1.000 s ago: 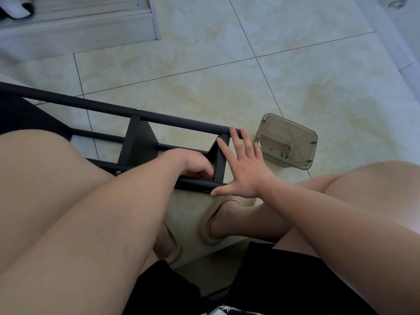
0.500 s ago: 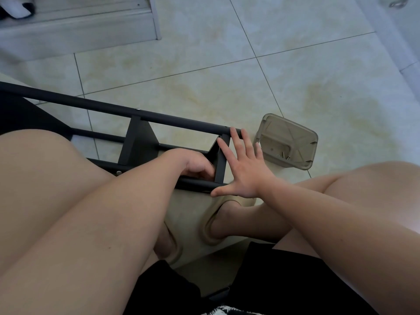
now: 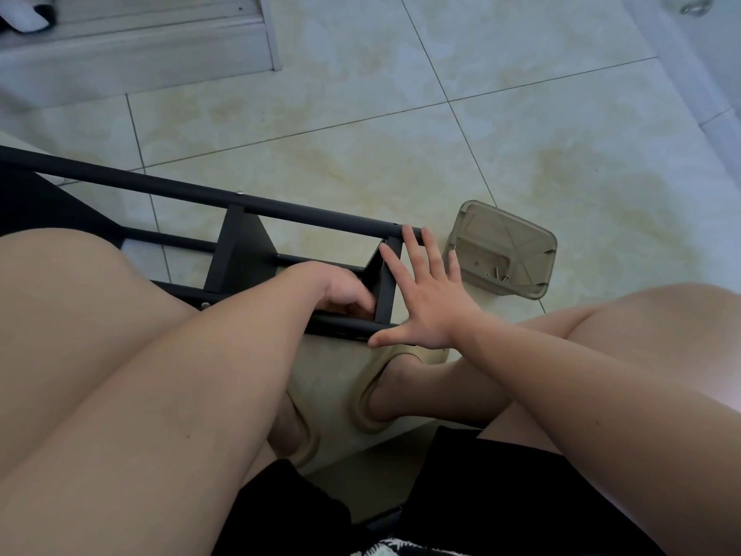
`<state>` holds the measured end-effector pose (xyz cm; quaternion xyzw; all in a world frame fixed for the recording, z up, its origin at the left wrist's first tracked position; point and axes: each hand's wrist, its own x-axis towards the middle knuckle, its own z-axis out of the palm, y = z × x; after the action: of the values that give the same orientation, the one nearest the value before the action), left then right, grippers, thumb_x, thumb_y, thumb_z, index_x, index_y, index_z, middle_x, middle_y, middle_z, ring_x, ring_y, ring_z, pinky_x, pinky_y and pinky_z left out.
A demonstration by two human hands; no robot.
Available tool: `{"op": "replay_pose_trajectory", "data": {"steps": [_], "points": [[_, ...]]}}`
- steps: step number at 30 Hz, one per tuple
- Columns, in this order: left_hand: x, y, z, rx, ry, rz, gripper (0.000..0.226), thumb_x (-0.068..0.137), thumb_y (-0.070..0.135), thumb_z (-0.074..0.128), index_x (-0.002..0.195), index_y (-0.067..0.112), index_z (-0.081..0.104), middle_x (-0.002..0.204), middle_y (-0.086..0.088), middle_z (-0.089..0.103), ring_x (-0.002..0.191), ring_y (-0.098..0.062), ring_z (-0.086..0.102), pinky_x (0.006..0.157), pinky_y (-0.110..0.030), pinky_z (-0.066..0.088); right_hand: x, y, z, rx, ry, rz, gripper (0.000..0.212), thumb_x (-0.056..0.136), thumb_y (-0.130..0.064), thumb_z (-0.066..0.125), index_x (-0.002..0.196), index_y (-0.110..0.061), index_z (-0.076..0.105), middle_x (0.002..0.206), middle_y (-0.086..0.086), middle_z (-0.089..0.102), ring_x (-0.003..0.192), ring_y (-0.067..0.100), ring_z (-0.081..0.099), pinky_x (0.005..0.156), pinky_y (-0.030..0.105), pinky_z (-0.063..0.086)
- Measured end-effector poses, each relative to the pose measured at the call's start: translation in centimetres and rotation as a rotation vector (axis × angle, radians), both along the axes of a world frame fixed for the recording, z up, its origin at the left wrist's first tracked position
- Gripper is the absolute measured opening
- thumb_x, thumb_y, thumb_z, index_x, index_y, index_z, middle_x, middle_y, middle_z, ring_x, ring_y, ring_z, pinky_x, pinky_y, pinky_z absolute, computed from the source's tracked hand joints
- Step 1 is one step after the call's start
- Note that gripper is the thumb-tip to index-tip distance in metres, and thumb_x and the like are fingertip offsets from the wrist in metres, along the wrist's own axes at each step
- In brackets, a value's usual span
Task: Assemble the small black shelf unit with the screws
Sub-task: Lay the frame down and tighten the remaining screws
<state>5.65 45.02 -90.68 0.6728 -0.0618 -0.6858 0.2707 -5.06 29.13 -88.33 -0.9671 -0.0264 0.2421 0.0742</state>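
Observation:
The small black shelf unit (image 3: pixel 236 254) lies on its side on the tiled floor in front of my knees, its long black tubes running left to right. My left hand (image 3: pixel 341 290) reaches inside the frame at its right end, fingers curled behind the end panel (image 3: pixel 387 282); what they hold is hidden. My right hand (image 3: pixel 425 298) is flat with fingers spread, pressed against the outside of that end panel. A silver screw head (image 3: pixel 239 193) shows on the top tube. A few loose screws (image 3: pixel 497 276) lie in a clear plastic tub (image 3: pixel 517 230) just right of the frame.
My bare legs flank the frame, and my feet in beige slippers (image 3: pixel 385 391) rest on the floor below it. A pale step or ledge (image 3: pixel 140 62) runs along the upper left. A light wall base (image 3: pixel 697 74) borders the upper right.

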Motion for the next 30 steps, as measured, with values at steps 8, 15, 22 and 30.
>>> {"op": "replay_pose_trajectory", "data": {"steps": [8,15,22,30], "points": [[0.12,0.17,-0.14,-0.103,0.101,0.075,0.028,0.093,-0.002,0.050,0.109,0.006,0.071,0.100,-0.006,0.072,0.090,-0.017,0.066,0.091,-0.030,0.053,-0.04,0.00,-0.19,0.011,-0.013,-0.001,0.137,0.052,-0.107,0.031,0.155,-0.036,-0.025,0.149,-0.002,-0.055,0.144,0.029,-0.043,0.118,0.071,-0.001],[0.04,-0.11,-0.21,0.004,-0.017,-0.034,0.016,0.089,0.014,0.061,0.079,0.012,0.074,0.076,0.000,0.070,0.074,-0.016,0.065,0.080,-0.031,0.050,-0.04,0.04,-0.19,0.002,-0.006,-0.001,0.137,0.051,-0.107,0.031,0.154,-0.036,-0.026,0.149,-0.001,-0.054,0.145,0.031,-0.041,0.119,0.070,-0.001],[-0.10,-0.03,0.04,-0.081,0.038,0.031,0.019,0.090,0.000,0.055,0.088,0.012,0.070,0.078,-0.003,0.071,0.076,-0.018,0.065,0.080,-0.028,0.051,-0.05,0.01,-0.21,0.007,-0.004,0.001,0.137,0.052,-0.107,0.031,0.153,-0.036,-0.027,0.149,-0.001,-0.055,0.145,0.031,-0.041,0.119,0.070,0.000],[-0.07,-0.01,-0.16,-0.003,-0.030,0.009,0.011,0.087,0.015,0.065,0.078,0.012,0.071,0.069,0.001,0.072,0.061,-0.012,0.067,0.068,-0.025,0.049,-0.01,0.04,-0.17,-0.008,-0.004,0.003,0.138,0.053,-0.106,0.033,0.155,-0.035,-0.025,0.149,0.000,-0.054,0.145,0.032,-0.040,0.119,0.070,0.001]]}}
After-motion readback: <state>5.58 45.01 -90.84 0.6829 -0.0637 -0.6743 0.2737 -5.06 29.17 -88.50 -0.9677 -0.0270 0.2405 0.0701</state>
